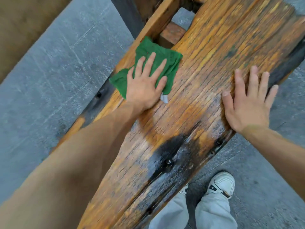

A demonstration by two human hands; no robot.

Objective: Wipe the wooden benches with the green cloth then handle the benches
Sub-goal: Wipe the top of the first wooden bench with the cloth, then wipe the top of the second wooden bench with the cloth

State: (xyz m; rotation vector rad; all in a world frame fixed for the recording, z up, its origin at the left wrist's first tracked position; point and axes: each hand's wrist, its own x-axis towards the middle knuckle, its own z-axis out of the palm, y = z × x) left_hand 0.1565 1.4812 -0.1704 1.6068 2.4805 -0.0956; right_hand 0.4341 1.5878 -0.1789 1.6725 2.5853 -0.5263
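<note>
A long wooden bench of rough orange-brown planks with dark stains runs diagonally through the view. The green cloth lies flat on its left part, near a gap in the seat. My left hand presses flat on the cloth with fingers spread. My right hand rests flat and empty on the bench's right edge, fingers apart. A wet, darker sheen covers the wood nearer to me.
Grey paved floor lies on both sides of the bench. My legs in grey trousers and a white shoe stand at the bench's near right side. A brown surface fills the upper left corner.
</note>
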